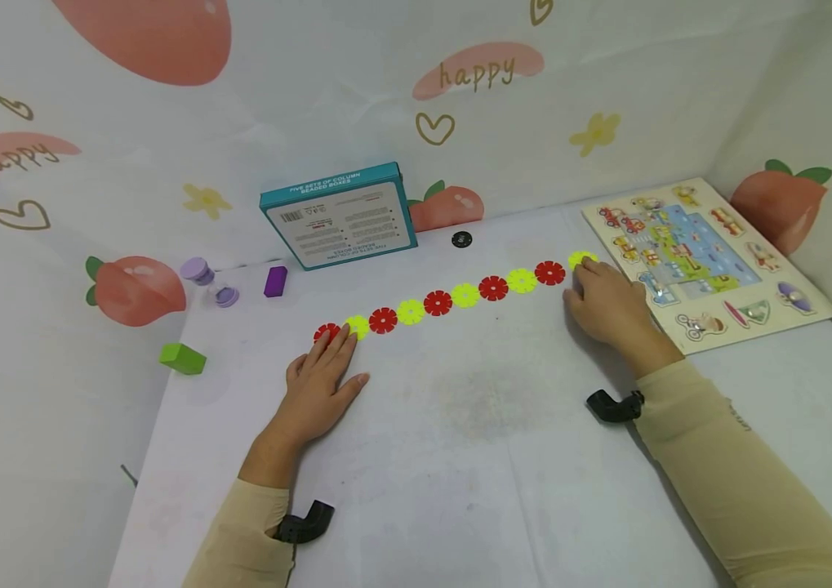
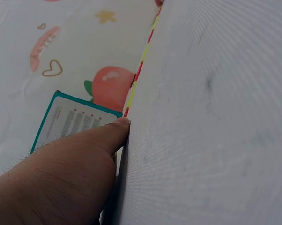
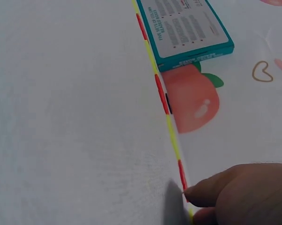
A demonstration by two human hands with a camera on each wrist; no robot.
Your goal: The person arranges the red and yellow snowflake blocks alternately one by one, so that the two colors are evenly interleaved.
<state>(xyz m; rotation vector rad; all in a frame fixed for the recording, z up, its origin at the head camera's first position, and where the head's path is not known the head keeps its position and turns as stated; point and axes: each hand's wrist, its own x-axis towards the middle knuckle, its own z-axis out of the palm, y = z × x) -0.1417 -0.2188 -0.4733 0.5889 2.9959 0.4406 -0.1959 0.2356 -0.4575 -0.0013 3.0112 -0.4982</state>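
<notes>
A slanting row of flat notched plastic discs, red alternating with yellow, lies on the white table; a red notched disc (image 1: 438, 303) is near its middle. My left hand (image 1: 318, 390) rests at the left end, fingers straight and tips over the end red disc (image 1: 327, 331) and the yellow disc (image 1: 359, 327) beside it. At the right end, my right hand (image 1: 610, 302) holds a yellow notched disc (image 1: 581, 259) with bent fingers, partly covering it. A small gap separates that disc from the nearest red disc (image 1: 549, 273). In the right wrist view, the fingertips (image 3: 192, 193) are low at the row.
A teal box (image 1: 338, 216) stands behind the row, near a black round chip (image 1: 462, 239). The wooden picture puzzle board (image 1: 709, 261) lies right. At left are a purple block (image 1: 276, 282), a green block (image 1: 183, 358) and a lilac hourglass-like piece (image 1: 225, 295).
</notes>
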